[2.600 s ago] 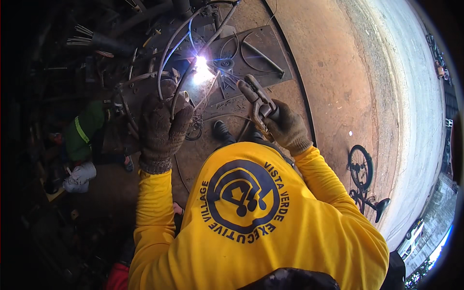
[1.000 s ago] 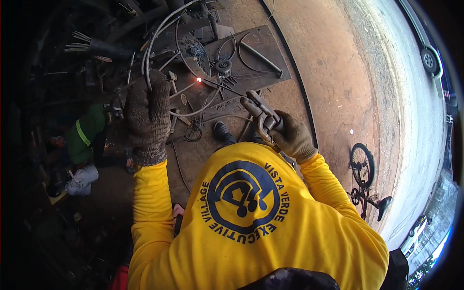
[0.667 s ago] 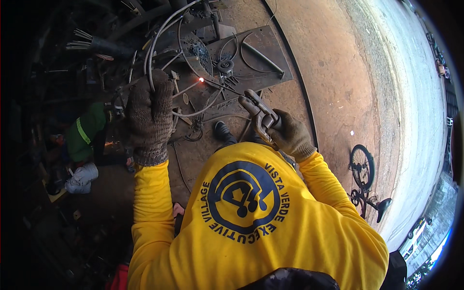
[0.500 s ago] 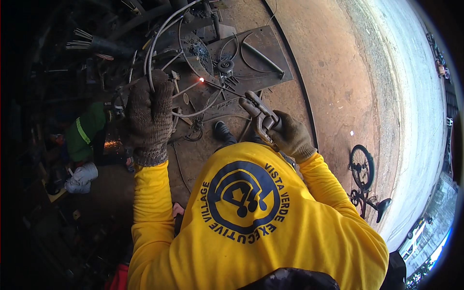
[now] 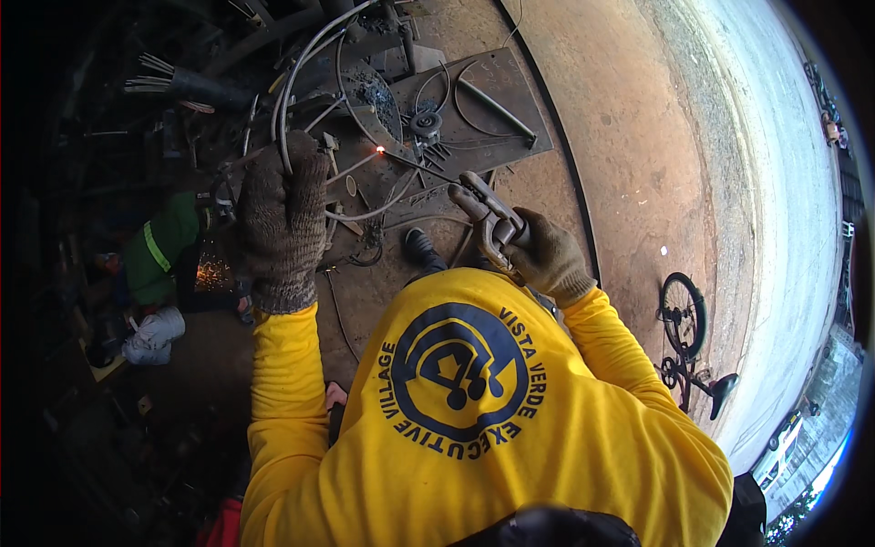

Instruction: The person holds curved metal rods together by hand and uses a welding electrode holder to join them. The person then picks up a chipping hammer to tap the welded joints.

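In a worn brown knit glove, my left hand (image 5: pixel 287 214) is closed around the bent rod of a round metal frame (image 5: pixel 285 87). Thinner straight rods run inside the frame's curves. My right hand (image 5: pixel 554 263), gloved too, grips a welding electrode holder (image 5: pixel 490 219). From its jaws a thin dark electrode (image 5: pixel 417 167) points left to the frame, where a small orange-red spot (image 5: pixel 380 149) glows at its tip. The right fingers are partly hidden behind the holder.
Under the frame is a dark steel plate (image 5: pixel 510 82) with a metal tube (image 5: pixel 497 111), wire rings and a round hub (image 5: pixel 425 125). A person in a green sleeve (image 5: pixel 169 246) works at left beside orange sparks (image 5: pixel 214 273). A bicycle (image 5: pixel 685 319) stands at right; cables cross the floor.
The sparks by the person at left have spread wider. The glowing spot looks slightly smaller and more orange. Both my hands stay in nearly the same place.
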A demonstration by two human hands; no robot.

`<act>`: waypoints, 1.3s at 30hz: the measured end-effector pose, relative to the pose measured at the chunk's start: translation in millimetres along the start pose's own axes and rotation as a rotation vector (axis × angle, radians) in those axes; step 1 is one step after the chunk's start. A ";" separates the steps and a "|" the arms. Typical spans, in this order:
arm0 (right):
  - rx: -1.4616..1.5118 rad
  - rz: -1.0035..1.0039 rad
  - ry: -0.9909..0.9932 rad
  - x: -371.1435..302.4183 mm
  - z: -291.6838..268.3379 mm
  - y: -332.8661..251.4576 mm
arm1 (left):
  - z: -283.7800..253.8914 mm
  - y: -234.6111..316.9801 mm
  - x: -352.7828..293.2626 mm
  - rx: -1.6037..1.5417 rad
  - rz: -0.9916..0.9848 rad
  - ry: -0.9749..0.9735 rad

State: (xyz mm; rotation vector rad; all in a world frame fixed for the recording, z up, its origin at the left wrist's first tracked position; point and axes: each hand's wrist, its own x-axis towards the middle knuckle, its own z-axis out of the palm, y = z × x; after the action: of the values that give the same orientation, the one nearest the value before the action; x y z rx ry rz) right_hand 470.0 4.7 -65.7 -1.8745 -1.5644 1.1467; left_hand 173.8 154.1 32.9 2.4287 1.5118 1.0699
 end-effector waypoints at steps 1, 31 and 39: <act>-0.004 0.009 -0.004 0.0 -0.5 -1.5 | -0.7 -0.1 0.1 0.022 0.007 -0.005; 0.229 -0.011 0.151 -1.4 10.3 31.3 | 3.8 11.0 -8.9 -0.341 -0.273 -0.020; 0.245 0.016 0.156 -3.8 8.3 29.6 | 1.7 3.8 -29.7 -0.012 0.137 0.003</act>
State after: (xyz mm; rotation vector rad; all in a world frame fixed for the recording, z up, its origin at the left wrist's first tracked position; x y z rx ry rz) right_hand 480.5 -8.0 -91.8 -1.7703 -1.2658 1.1145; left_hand 169.8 128.4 17.9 2.5557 1.3523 1.1024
